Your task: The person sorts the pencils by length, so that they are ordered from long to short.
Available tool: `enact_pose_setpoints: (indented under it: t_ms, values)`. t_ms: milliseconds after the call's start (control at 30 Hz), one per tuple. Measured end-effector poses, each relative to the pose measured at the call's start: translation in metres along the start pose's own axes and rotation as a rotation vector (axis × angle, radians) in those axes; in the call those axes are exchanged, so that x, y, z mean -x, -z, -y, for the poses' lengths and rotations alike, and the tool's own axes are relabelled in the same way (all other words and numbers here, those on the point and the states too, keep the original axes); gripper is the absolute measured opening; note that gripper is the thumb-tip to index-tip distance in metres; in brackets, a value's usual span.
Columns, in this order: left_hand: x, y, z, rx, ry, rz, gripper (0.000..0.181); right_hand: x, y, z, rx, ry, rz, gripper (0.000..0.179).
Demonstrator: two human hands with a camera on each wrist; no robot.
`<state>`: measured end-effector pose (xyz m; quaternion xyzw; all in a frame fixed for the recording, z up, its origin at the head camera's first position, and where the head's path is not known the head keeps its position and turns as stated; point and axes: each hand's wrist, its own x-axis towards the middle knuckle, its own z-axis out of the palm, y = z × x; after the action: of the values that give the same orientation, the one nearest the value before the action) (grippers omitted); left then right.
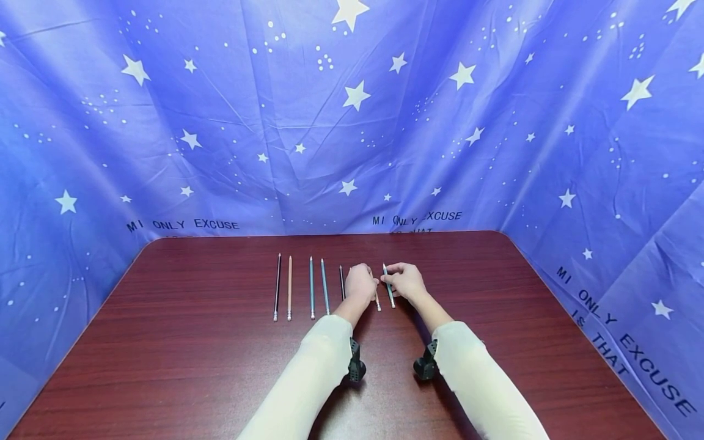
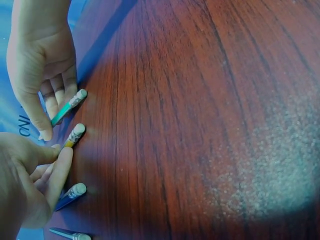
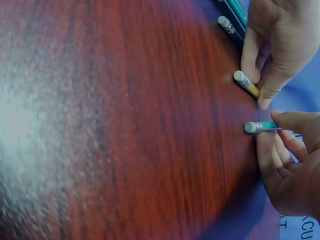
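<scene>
On the dark red table, my left hand (image 1: pixel 361 284) pinches an orange-yellow pencil (image 1: pixel 377 303), its white eraser end pointing toward me. Just right of it, my right hand (image 1: pixel 406 282) holds a teal pencil (image 1: pixel 389 289) between thumb and fingers. In the right wrist view, the teal pencil's eraser end (image 3: pixel 254 127) sticks out past the right fingertips. The left wrist view shows the yellow pencil's eraser (image 2: pixel 77 131) beyond the left fingers. A dark pencil (image 1: pixel 342 282) lies left of my left hand, partly hidden behind it.
Further left lie a black pencil (image 1: pixel 277 287), an orange pencil (image 1: pixel 289 287) and two teal pencils, one (image 1: pixel 311 287) beside the other (image 1: pixel 324 284), roughly parallel. A blue star-printed curtain (image 1: pixel 297 110) surrounds the table (image 1: pixel 192 342) at the back and sides.
</scene>
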<state>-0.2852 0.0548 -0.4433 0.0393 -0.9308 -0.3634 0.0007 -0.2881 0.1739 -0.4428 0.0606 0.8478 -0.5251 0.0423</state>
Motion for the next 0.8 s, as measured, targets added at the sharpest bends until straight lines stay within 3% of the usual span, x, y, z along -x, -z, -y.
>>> enact_pose_setpoints:
  t_ms: [800]
  values:
    - [-0.0013, -0.001, -0.0014, -0.026, 0.0, -0.006, 0.031, -0.0013, -0.0076, -0.0083, 0.175, 0.023, -0.09, 0.031]
